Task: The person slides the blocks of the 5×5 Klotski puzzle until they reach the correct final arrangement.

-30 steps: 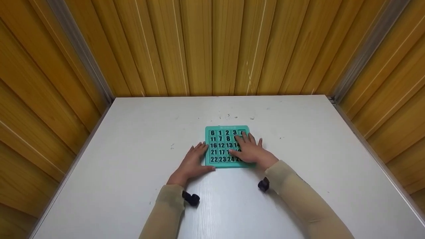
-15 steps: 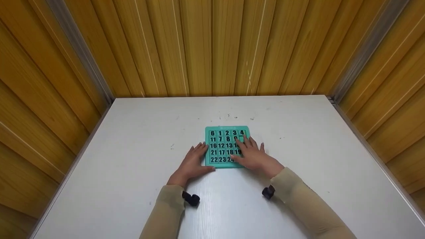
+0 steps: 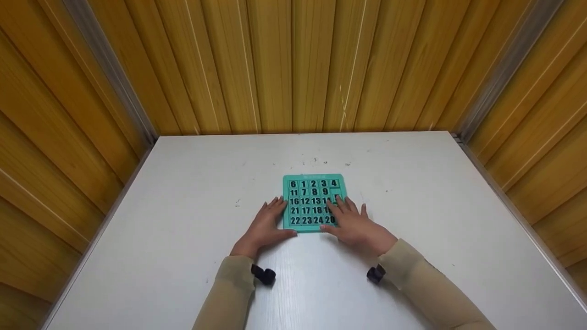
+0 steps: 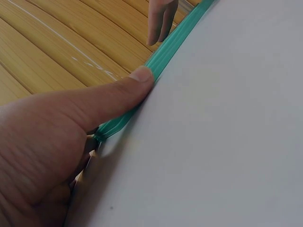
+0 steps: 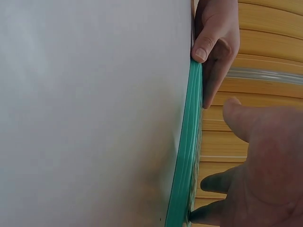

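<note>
A green sliding number puzzle [image 3: 304,228] lies flat on the white table, its black-numbered tiles in a square grid. A gap shows under the 4 tile [image 3: 334,183], at the right end of the second row. My left hand [image 3: 266,227] holds the puzzle's near left corner, fingers along the left side. In the left wrist view its thumb [image 4: 120,94] presses the green near edge. Over the right columns spreads my right hand [image 3: 357,225], fingertips on or just above the tiles below the gap. It hides several tiles. In the right wrist view its thumb [image 5: 236,118] is clear of the frame.
The white table [image 3: 206,183] has small dark marks beyond the puzzle. Yellow wood-look panels [image 3: 275,68] rise behind and at both sides, with grey metal posts [image 3: 114,68] at the corners. Each sleeve cuff carries a small black camera [image 3: 266,276].
My right hand has slid toward me and slightly right, uncovering the 4 tile and then the gap below it. My left hand and the puzzle have stayed in place.
</note>
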Tool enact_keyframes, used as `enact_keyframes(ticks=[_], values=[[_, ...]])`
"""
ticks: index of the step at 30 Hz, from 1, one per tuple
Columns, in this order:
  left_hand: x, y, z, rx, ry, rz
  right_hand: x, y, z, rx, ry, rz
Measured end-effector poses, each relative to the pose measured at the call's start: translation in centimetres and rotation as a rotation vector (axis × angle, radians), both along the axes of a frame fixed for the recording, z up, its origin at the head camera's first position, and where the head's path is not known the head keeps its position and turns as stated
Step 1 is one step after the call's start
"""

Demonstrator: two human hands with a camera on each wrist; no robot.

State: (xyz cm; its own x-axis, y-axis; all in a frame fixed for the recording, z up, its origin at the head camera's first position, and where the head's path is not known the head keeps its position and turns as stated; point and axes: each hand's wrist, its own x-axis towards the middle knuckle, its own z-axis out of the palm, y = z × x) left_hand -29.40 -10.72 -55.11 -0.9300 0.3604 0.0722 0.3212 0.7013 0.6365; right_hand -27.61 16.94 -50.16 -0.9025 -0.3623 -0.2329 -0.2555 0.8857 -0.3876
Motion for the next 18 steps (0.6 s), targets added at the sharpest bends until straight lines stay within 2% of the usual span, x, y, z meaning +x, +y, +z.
enact_keyframes(ticks=[11, 15, 18], values=[[0.0, 0.0, 0.1, -0.008, -0.008, 0.001, -2.2, -0.1, -0.2, -0.014, 0.002, -0.006], [0.0, 0.0, 0.0, 0.001, -0.003, -0.002, -2.4, -0.1, -0.2, -0.036, 0.012, -0.011], [-0.1, 0.0, 0.0, 0.003, 0.003, -0.004, -1.9, 0.1, -0.3, -0.039, 0.018, -0.009]])
